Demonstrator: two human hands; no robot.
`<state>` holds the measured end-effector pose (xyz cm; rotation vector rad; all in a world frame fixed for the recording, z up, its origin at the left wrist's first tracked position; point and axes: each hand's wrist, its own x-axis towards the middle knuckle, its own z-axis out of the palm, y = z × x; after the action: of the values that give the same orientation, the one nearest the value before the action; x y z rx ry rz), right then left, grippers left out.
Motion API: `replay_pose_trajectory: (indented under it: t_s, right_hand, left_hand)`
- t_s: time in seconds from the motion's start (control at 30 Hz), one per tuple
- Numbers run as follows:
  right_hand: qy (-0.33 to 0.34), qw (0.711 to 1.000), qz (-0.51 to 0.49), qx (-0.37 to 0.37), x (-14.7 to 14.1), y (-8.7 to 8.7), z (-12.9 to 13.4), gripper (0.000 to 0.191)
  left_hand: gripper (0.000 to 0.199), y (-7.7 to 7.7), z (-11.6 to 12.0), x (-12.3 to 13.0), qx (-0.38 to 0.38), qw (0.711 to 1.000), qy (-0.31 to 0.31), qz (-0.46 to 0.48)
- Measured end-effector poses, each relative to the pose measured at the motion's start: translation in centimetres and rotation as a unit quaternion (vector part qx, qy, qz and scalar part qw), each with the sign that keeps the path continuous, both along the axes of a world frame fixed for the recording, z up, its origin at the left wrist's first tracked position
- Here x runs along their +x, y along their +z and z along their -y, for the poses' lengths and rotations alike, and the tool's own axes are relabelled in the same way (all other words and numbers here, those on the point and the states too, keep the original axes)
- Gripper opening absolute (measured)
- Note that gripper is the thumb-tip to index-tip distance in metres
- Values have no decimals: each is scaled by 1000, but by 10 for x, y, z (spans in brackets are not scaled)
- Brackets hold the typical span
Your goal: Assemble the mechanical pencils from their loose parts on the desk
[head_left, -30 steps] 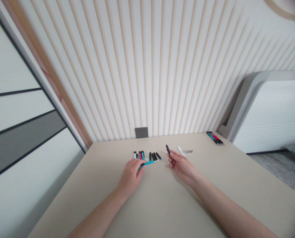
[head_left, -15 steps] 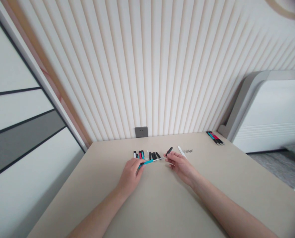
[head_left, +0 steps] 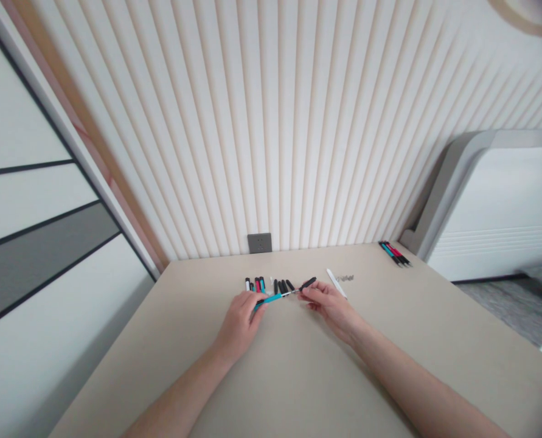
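One beige tabletop, smooth, spreading from the lower edge to mid-frame; one wall of pale vertical ribs behind it, filling the upper centre; one dark socket plate low on that wall; one white cabinet front with a grey band, at left; one pale headboard in a grey surround, at right, above a patch of grey flooring. Lettering: whatever the barrels carry is too small for me to read on my feed. Hands, two: I see the left hand, just left of centre, pinching one teal barrel, from which a thin pale refill points right; the right hand, right of centre, grips one black sleeve by its lower end, close to the refill's tip, though I cannot tell whether they touch. Loose items, centre: four capped upper barrels, in white, red and teal with black; at least three black sleeves lying in a row. Beside the right hand: one white barrel and one cluster of small silvery pieces, number unclear. Far right of the tabletop: at least three pens, teal, red and black, bundled side by side.
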<state>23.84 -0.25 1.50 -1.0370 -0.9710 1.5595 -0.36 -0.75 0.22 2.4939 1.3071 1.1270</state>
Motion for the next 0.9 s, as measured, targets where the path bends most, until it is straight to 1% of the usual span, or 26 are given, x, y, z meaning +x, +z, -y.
replay_pose_trajectory:
  t_s: [0.17,0.27,0.37,0.47,0.57,0.67,0.77,0.9]
  right_hand:
    - [17,1000,-21,9,0,0,0,24]
    - [14,1000,-15,23,-2,2,2,24]
    - [23,998,9,52,-5,4,4,25]
    - [52,994,44,86,-9,3,6,27]
    - [70,987,92,109,-12,-2,7,27]
    - [61,973,164,149,-12,-6,6,23]
    - [47,952,225,201,-10,-7,7,18]
    - [56,925,300,227,-7,-5,9,14]
  left_hand:
    - [14,0,0,0,-7,1000,-6,0]
    - [13,1,2,1,-9,999,-31,-7]
    - [13,3,4,2,-4,998,-60,-15]
    - [13,4,4,3,5,998,-66,-12]
    - [13,6,4,3,14,998,-68,-7]
    - [13,6,4,3,21,997,-75,-12]
    - [13,5,4,2,22,997,-78,-20]
    - [14,5,3,1,21,995,-92,-22]
